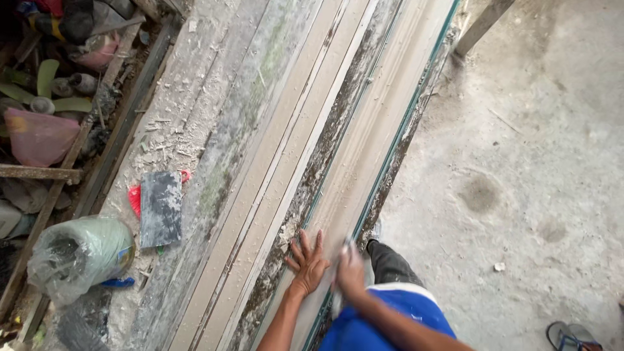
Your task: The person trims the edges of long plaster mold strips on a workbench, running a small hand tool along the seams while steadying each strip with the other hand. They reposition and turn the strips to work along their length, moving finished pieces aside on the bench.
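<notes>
Left hand (308, 260): spread flat, fingers fanned, nothing gripped; it is pressed palm-down on the pale wooden frame (364, 149).
Right hand (351, 273): blurred, closed around a small greyish pad (346, 247), which is held against the frame's near end, just beside the left hand.
Wooden frame: long, dusty moulded lengths are seen running from the near edge up and away to the top; a thin green edge is seen along the right side. Dark, mouldy streaks are visible between the pale strips.
Scraper blade (160, 208): a flat dusty grey rectangle is laid on the bench to the left, well apart from both hands, over something red (135, 198).
Plastic-wrapped bundle (81, 253): greenish, cloudy wrapping; it is lodged at the bench's left edge, near the blade.
Clutter (45, 78): pink and green items are heaped beyond the bench, top left.
Floor (520, 162): bare grey concrete on the right, with a sandal (572, 337) caught at the bottom corner.
Clothing: blue shorts (390, 318) with a white band are glimpsed below the arms.
</notes>
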